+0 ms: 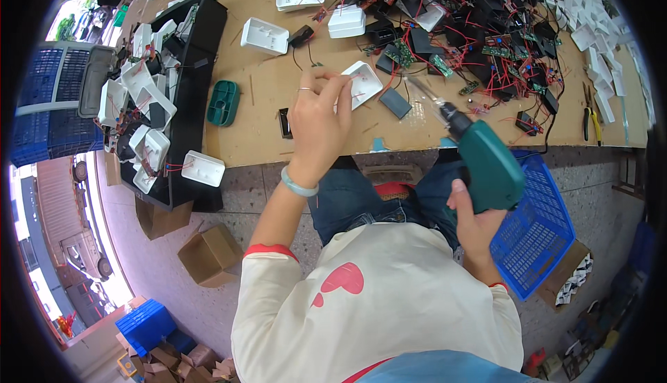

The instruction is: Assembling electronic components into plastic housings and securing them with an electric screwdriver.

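My right hand [479,223] is wrapped round the handle of a green cordless screwdriver [492,164]. Its long bit [424,91] points up and left, above the table edge. My left hand [321,115], with a ring and a pale bangle, is closed at the left edge of a small white plastic case [367,86]. Thin red wires show inside that case. Just right of it lies a flat dark grey block [394,103]. Under the left wrist is a small black open part [285,124].
A tangled heap of black boxes, red wires and green circuit boards [479,43] covers the back right. White cases [265,36] lie behind my left hand. A green tray [223,103] and a loaded black bin [198,56] stand left. Pliers [595,119] lie far right; a blue crate [531,237] below.
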Action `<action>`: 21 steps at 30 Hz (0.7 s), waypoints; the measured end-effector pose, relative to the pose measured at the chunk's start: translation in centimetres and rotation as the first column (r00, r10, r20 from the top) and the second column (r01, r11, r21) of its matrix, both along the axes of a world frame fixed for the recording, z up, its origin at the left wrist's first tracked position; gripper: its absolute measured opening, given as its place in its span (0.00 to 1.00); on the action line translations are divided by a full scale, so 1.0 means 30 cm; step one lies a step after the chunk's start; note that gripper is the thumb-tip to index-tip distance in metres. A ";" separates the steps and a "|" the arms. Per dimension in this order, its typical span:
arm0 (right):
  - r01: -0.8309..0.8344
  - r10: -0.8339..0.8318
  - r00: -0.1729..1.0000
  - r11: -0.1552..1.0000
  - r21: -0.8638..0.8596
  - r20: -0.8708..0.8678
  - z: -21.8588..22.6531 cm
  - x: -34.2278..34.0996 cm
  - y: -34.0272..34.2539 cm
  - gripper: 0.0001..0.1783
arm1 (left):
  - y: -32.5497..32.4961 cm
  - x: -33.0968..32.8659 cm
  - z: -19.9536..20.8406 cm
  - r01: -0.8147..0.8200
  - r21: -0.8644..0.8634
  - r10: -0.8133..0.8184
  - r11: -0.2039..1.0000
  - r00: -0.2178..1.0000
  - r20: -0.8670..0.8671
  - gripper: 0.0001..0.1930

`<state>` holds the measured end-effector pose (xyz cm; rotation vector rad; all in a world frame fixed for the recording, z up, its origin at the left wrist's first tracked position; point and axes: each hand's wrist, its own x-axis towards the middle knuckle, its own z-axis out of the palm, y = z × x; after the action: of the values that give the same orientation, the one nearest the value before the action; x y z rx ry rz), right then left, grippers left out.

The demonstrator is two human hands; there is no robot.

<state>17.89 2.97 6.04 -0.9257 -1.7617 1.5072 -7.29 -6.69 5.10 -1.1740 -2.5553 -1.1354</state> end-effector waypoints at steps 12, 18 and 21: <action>-0.142 0.141 0.990 0.989 0.037 0.018 -0.070 0.001 0.012 0.16 | -0.008 0.083 -0.113 -0.102 0.014 0.103 0.995 0.983 -0.150 0.05; -0.122 0.122 0.992 0.992 0.011 0.015 -0.069 -0.032 -0.005 0.16 | 0.047 0.036 -0.157 -0.019 0.041 0.024 0.999 0.992 -0.124 0.06; -0.211 0.200 0.972 0.974 0.083 0.124 -0.058 -0.030 -0.006 0.16 | 0.025 0.029 -0.175 0.050 0.054 -0.042 0.997 0.987 -0.153 0.06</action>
<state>16.98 2.80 4.29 -0.8166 -2.0485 1.5064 -6.41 -5.94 -0.14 -1.2603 -2.3784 -1.0765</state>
